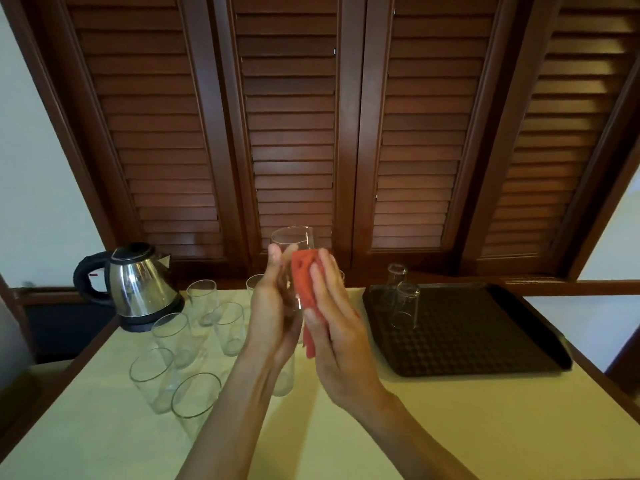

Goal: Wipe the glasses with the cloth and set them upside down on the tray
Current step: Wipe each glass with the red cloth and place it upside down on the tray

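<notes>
From the head camera, the person holds one glass point(292, 242) up at the middle of the scene, mouth upward. The left hand point(273, 317) curls round its lower body from the nine o'clock side, thumb up along the wall. The right hand point(332, 327) presses a red cloth point(304, 282) against the three o'clock side of the glass, its fingers laid fairly straight over the fabric; a tail of cloth hangs below the palm. So this glass is mid-wipe, I judge, and not yet ready to turn over.

At three o'clock from the hands lies the dark tray point(485, 341), and near its ten o'clock corner stand two inverted glasses point(407, 306), one just behind the other. Those look finished.

At eight o'clock from the hands, on the pale table point(450, 427), waits a cluster of upright glasses point(173, 336), five plainly seen; more seem to stand behind the forearms, though the arms hide them and I cannot count them surely. A steel kettle point(138, 285) sits at ten o'clock of that cluster.

By my reckoning the job is in its early part: two done, one in hand, most left.
</notes>
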A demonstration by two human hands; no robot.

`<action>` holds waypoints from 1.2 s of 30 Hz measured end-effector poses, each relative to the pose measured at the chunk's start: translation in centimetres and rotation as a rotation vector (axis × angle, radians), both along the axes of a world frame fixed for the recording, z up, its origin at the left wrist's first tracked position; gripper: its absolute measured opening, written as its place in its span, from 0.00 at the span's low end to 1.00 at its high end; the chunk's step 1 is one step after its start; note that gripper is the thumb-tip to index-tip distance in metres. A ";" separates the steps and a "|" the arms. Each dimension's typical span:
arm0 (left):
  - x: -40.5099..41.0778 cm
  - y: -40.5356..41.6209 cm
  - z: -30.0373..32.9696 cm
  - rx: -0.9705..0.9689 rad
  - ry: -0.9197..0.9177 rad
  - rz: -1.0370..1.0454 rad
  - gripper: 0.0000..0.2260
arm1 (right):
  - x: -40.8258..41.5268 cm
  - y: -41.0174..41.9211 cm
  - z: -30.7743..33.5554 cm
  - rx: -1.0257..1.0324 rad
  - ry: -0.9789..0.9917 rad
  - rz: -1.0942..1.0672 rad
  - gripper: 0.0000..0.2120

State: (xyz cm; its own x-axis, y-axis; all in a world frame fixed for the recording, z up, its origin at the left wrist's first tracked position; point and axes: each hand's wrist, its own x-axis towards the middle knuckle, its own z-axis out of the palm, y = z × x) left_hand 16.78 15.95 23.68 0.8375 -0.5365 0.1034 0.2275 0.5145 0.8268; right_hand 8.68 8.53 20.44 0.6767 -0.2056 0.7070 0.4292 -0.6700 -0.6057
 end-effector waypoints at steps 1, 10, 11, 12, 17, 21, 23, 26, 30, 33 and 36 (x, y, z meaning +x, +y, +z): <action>-0.1 0.0 0.0 0.002 -0.027 0.023 0.28 | 0.2 -0.3 0.2 0.121 0.011 0.008 0.25; -0.6 -0.2 0.4 0.116 -0.142 0.009 0.28 | 0.4 -0.1 -0.4 0.200 -0.012 0.004 0.25; -0.8 -0.3 0.3 0.128 -0.168 0.018 0.27 | 0.8 -0.6 -0.1 0.300 0.000 -0.004 0.25; -1.1 -0.4 0.0 0.136 -0.174 0.017 0.26 | 1.1 -1.0 0.8 0.337 -0.011 -0.039 0.25; -1.1 -0.7 0.1 0.078 -0.153 0.065 0.26 | 1.4 -0.2 1.3 -0.021 -0.133 -0.048 0.25; -1.2 -0.8 -0.3 0.143 -0.189 0.100 0.24 | 1.7 -1.0 1.6 0.274 -0.095 -0.117 0.26; -1.6 -0.9 -0.7 0.151 -0.143 0.064 0.25 | 1.8 -1.2 2.6 0.147 -0.117 -0.132 0.25; -1.5 -0.4 0.5 0.126 -0.135 0.025 0.30 | 1.3 -0.5 1.0 -0.093 -0.133 -0.084 0.25; -1.8 -0.5 0.1 0.124 -0.161 0.001 0.26 | 1.4 -0.8 2.4 0.158 -0.108 -0.087 0.25; -2.0 -0.7 -0.1 0.070 -0.137 -0.005 0.22 | 1.2 -0.4 2.7 -0.119 -0.110 -0.125 0.24; -1.0 -0.4 0.4 0.023 -0.132 0.049 0.26 | 0.6 -0.2 0.8 -0.011 -0.104 -0.023 0.25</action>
State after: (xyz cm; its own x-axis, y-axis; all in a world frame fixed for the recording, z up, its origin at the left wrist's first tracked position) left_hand 15.76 15.59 24.11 0.8427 -0.4989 0.2021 0.0914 0.5026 0.8597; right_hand 9.25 8.29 21.21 0.5951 -0.2119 0.7753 0.4735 -0.6870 -0.5512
